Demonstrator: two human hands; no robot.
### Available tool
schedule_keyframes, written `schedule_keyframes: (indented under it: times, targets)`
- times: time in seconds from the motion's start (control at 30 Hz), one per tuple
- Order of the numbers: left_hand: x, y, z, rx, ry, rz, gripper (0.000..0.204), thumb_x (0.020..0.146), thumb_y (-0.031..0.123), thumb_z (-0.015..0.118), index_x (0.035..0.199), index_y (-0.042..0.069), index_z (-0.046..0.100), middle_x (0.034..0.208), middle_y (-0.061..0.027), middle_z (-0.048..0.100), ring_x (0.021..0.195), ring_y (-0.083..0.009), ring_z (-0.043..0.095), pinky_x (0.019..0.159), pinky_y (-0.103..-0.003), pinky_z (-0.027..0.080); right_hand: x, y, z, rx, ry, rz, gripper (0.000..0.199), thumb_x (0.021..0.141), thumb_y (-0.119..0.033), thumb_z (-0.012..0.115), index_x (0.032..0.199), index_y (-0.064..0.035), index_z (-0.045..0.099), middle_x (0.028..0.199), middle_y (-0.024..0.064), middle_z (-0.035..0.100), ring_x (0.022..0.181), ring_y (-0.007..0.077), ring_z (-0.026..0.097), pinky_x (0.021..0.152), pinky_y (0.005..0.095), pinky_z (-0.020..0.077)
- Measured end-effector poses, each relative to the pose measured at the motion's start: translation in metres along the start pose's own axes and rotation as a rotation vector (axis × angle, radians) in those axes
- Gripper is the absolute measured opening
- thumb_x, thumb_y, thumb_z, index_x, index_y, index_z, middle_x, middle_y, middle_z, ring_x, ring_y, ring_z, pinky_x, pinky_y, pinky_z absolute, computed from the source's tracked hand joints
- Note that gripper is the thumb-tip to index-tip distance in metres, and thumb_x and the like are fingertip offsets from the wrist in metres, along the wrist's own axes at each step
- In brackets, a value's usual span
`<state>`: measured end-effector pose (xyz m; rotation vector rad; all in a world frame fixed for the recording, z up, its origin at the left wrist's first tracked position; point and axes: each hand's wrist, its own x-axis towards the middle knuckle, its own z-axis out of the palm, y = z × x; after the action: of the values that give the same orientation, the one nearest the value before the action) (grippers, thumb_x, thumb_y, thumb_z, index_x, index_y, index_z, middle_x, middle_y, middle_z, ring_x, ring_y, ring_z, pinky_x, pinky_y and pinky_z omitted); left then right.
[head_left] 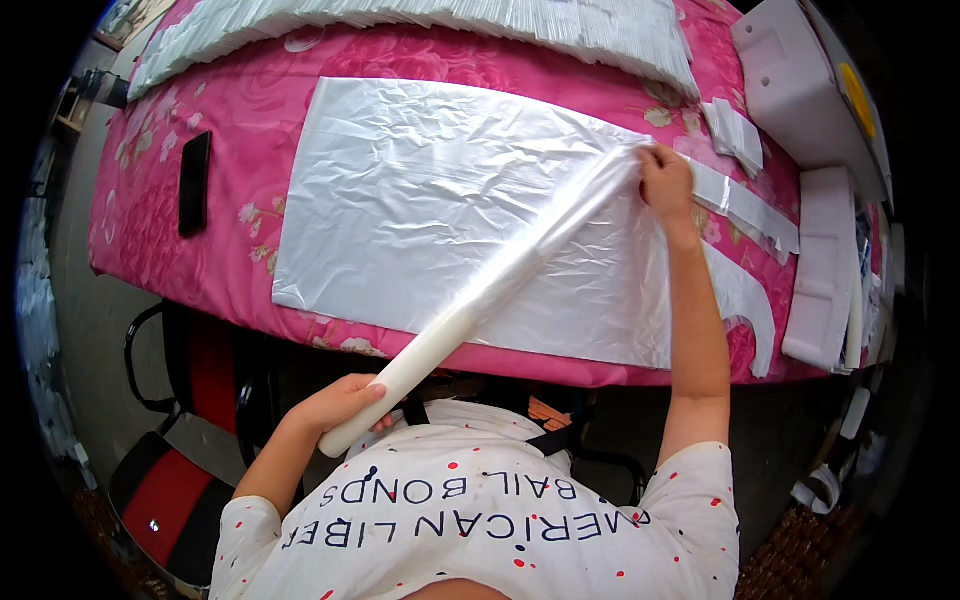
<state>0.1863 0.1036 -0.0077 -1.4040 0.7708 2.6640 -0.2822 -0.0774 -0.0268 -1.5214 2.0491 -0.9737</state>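
A long white roll of thin plastic (430,352) slants from my body up across the table. Around its near end my left hand (350,404) is closed, thumb on top. At the far right, my right hand (666,182) pinches the gathered tip of the film that runs off the roll. Beneath the roll lies a large, wrinkled silvery-white plastic sheet (400,190), spread flat on the pink flowered tablecloth (240,90). My right fingers are just above the sheet's far right corner.
Folded white bags (430,12) line the far edge in a long row. A black phone (195,184) lies at left. White strips (745,212), a small folded stack (735,136) and foam boxes (822,265) are at right. A black-and-red chair (160,500) stands lower left.
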Motion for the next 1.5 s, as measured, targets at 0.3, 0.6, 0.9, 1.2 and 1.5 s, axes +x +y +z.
schedule_keyframes:
  times: [0.3, 0.6, 0.9, 1.2, 1.5]
  targets:
    - [-0.021, 0.026, -0.010, 0.667, -0.235, 0.042, 0.045, 0.086, 0.039, 0.056, 0.108, 0.000, 0.056, 0.099, -0.0099, 0.061, 0.090, -0.0193, 0.057, 0.083, -0.030, 0.043, 0.013, 0.056, -0.057, -0.017, 0.173, 0.025, 0.024, 0.081, -0.021, 0.060, 0.091, 0.0001, 0.065, 0.069, 0.0077, 0.062, 0.062, 0.0143, 0.056, 0.060, 0.0282, 0.0442]
    - [0.039, 0.155, 0.061, 1.614, 0.309, 0.519, 0.046, 0.072, 0.028, 0.070, 0.110, 0.005, 0.055, 0.103, -0.0160, 0.059, 0.096, -0.0311, 0.056, 0.082, -0.038, 0.044, 0.000, -0.032, 0.031, 0.263, -0.109, -0.083, 0.019, 0.082, -0.016, 0.061, 0.089, 0.0007, 0.064, 0.070, 0.0057, 0.062, 0.063, 0.0118, 0.055, 0.061, 0.0264, 0.0437]
    - [0.087, 0.113, 0.042, 1.895, 0.064, 1.302, 0.053, 0.081, 0.034, 0.056, 0.117, -0.004, 0.049, 0.129, -0.0176, 0.043, 0.120, -0.0286, 0.042, 0.100, -0.042, 0.035, 0.008, -0.044, 0.045, 0.216, -0.246, -0.103, 0.020, 0.082, -0.017, 0.060, 0.089, 0.0010, 0.064, 0.070, 0.0062, 0.061, 0.063, 0.0115, 0.053, 0.061, 0.0261, 0.0431]
    - [0.091, 0.085, 0.052, 1.901, 0.179, 1.038, 0.078, 0.083, 0.055, 0.039, 0.131, -0.006, 0.034, 0.141, -0.0189, 0.030, 0.133, -0.0304, 0.024, 0.108, -0.043, 0.017, 0.011, -0.051, 0.024, 0.135, -0.144, -0.022, 0.052, 0.080, -0.035, 0.064, 0.115, 0.0018, 0.053, 0.106, 0.0151, 0.060, 0.079, 0.0191, 0.060, 0.073, 0.0303, 0.0477]
    - [0.097, 0.042, 0.077, 1.876, 0.363, 0.951, 0.073, 0.083, 0.051, 0.044, 0.131, -0.003, 0.037, 0.140, -0.0181, 0.031, 0.131, -0.0293, 0.027, 0.107, -0.042, 0.020, -0.180, -0.114, 0.045, -0.312, -0.295, -0.393, 0.054, 0.076, -0.031, 0.065, 0.122, -0.0070, 0.050, 0.099, 0.0127, 0.056, 0.091, 0.0291, 0.053, 0.080, 0.0386, 0.0436]
